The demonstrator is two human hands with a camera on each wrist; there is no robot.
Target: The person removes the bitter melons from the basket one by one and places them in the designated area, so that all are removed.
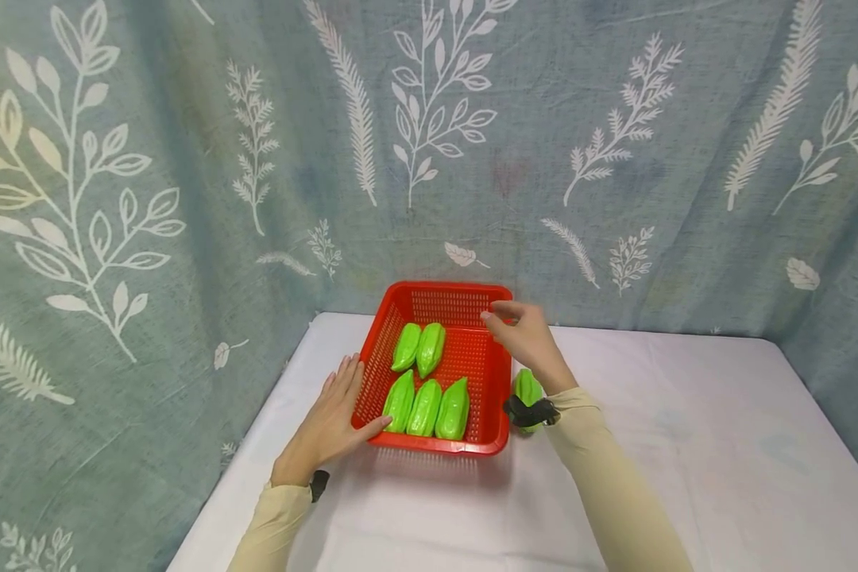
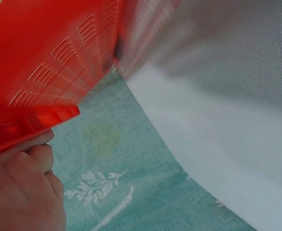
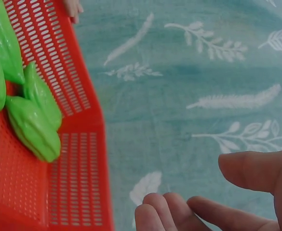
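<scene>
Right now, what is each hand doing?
Left hand: open, flat against the red basket's left side.
Right hand: open, holding nothing, fingers loosely curled over the basket's right edge.

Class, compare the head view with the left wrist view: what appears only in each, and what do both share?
Only the head view shows five green vegetables inside the red basket, a sixth lying outside beside it, and the right hand empty over the far right rim. Only the left wrist view shows the basket's outer wall from below. Both show the left hand against the basket's left rim, the white tablecloth and the leaf-print curtain.
</scene>
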